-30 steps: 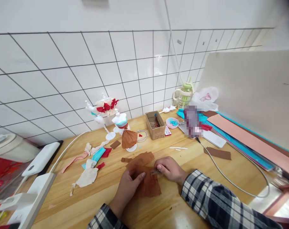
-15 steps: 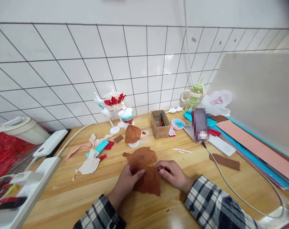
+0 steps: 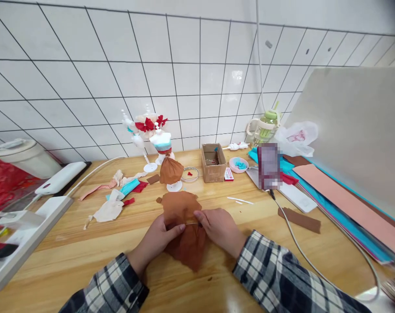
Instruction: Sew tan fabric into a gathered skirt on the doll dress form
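1. Pinching a crumpled brown paper [image 3: 180, 208] with both hands, about mid-width on the worktop [image 3: 86, 261] and close to its front edge.
2. Left hand [image 3: 156, 237]: closed narrow on the paper's left side, with a fingertip laid along the crease toward the other hand.
3. Right hand [image 3: 218, 226]: curled tight, knuckles up, nipping the same crease from the right. Fingertips of the two hands nearly touching. Can't tell if anything small is in that grip besides paper.
4. Upper part of the paper lying on the wood beyond the hands, lower part poking out between the wrists toward the front edge.
5. Just behind the paper: a doll [image 3: 170, 170] in a brown skirt, upright on a round white base. Further back, near the back edge by the tiled wall, a figurine [image 3: 148, 126] with red bows.
6. Right of the doll, in a row: clear dish [image 3: 190, 174], open box [image 3: 213, 163], then a pink dish [image 3: 238, 164] with teal bits in it.
7. Left of the paper: loose scraps [image 3: 119, 195] in cream, pink, teal and red, well apart from the hands.
8. Toward the right edge: a phone [image 3: 269, 166] standing up, with a cable [image 3: 301, 248] running off toward the front right corner. Brown strip [image 3: 300, 219] flat just beside the cable, and coloured sheets [image 3: 347, 204] stacked along the right edge.
9. Green bottle [image 3: 265, 126] up in the back right corner, and a white power bank [image 3: 60, 178] over by the left edge.
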